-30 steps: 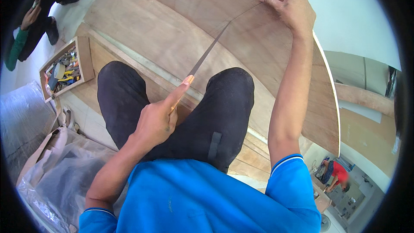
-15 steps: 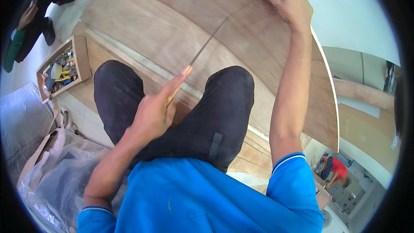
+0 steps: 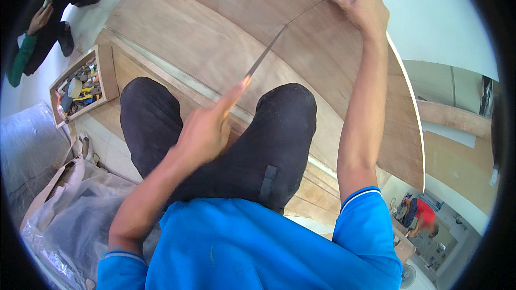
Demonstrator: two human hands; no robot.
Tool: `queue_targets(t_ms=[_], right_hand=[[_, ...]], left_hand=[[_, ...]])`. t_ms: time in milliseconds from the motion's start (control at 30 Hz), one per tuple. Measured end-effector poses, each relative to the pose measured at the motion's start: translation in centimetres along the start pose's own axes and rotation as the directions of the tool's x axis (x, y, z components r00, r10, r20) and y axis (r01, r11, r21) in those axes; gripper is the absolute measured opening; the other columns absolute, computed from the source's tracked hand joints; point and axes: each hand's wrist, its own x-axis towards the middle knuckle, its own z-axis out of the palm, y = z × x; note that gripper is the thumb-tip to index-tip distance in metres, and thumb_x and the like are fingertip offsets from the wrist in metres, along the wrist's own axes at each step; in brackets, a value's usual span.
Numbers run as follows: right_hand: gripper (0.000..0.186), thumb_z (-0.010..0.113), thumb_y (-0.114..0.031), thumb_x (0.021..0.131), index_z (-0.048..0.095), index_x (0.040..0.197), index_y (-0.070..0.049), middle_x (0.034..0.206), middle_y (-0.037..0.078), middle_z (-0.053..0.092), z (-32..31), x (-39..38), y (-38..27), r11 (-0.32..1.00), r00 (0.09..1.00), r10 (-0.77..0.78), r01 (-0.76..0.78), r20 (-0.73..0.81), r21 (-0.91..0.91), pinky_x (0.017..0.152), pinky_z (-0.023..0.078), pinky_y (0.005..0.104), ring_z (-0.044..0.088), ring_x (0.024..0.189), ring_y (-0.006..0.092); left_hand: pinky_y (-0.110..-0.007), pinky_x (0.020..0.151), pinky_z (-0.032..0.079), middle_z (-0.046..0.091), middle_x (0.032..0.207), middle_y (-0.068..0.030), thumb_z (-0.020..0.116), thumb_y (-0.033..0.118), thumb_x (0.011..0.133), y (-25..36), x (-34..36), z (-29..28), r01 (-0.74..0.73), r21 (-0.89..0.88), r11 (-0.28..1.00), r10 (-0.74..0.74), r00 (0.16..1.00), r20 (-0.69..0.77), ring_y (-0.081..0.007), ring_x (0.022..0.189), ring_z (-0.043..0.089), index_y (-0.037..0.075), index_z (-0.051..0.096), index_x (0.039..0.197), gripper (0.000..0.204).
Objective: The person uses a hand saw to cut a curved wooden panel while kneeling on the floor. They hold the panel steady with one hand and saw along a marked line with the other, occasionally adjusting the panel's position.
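Note:
My left hand (image 3: 204, 131) is closed around the orange handle of a handsaw (image 3: 265, 56), its index finger stretched along the handle. The narrow dark blade slants up and to the right over a large thin plywood panel (image 3: 317, 37). From the blade's far end, a thin dark line continues across the panel toward its upper right edge. There my right hand (image 3: 365, 8) grips the pale rim, its thumb lying on the wood face. The fingers beyond the rim are partly hidden. Below the panel are my knees in dark trousers.
A wooden box of tools (image 3: 83, 88) stands at the left. Clear plastic sheeting (image 3: 80, 215) lies lower left, near a wrapped silver bundle (image 3: 32, 137). Another person (image 3: 40, 27) stands upper left; someone in red (image 3: 424, 215) is lower right. More wooden boards (image 3: 177, 32) lie under the panel.
My left hand has pushed the saw up and to the right, along the line on the panel. My right hand keeps its hold. The upper-left person's hands have shifted.

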Motion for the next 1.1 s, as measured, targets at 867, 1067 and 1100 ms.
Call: queue_targets(t_ms=[867,1067,1100], right_hand=[[0.064,0.087,-0.053,0.082,0.073,0.124,-0.006,0.112,0.021,0.078,-0.3,-0.1,-3.8,0.998,0.997,-0.036,0.040,-0.073,0.054,0.090,0.056,0.0507,0.073,0.107,0.0411],[0.064,0.087,-0.053,0.081,0.073,0.122,-0.006,0.107,0.021,0.078,-1.5,-0.9,-1.9,1.000,0.999,0.021,-0.022,-0.047,-0.010,0.088,0.056,0.0518,0.073,0.105,0.0425],[0.064,0.087,-0.054,0.081,0.073,0.122,-0.006,0.106,0.021,0.078,-1.9,-1.2,-3.1,1.000,0.998,0.017,-0.016,-0.053,0.009,0.088,0.055,0.0521,0.072,0.105,0.0429]], left_hand=[[-0.057,0.085,0.056,0.073,0.103,-0.0294,0.058,0.003,0.094,-5.5,21.3,5.5,-0.184,0.099,0.978,0.205,0.941,-0.269,-0.0503,0.097,0.070,0.039,0.042,0.163,0.080],[-0.054,0.085,0.059,0.069,0.136,-0.0229,0.055,-0.004,0.094,-0.8,-0.4,0.4,-0.156,-0.019,0.988,0.153,0.983,-0.102,-0.0521,0.096,0.071,0.031,0.039,0.166,0.082],[-0.054,0.085,0.059,0.070,0.133,-0.0226,0.055,-0.004,0.093,-1.5,-0.3,0.1,-0.142,0.011,0.990,0.143,0.982,-0.123,-0.0514,0.095,0.071,0.032,0.039,0.166,0.082]])
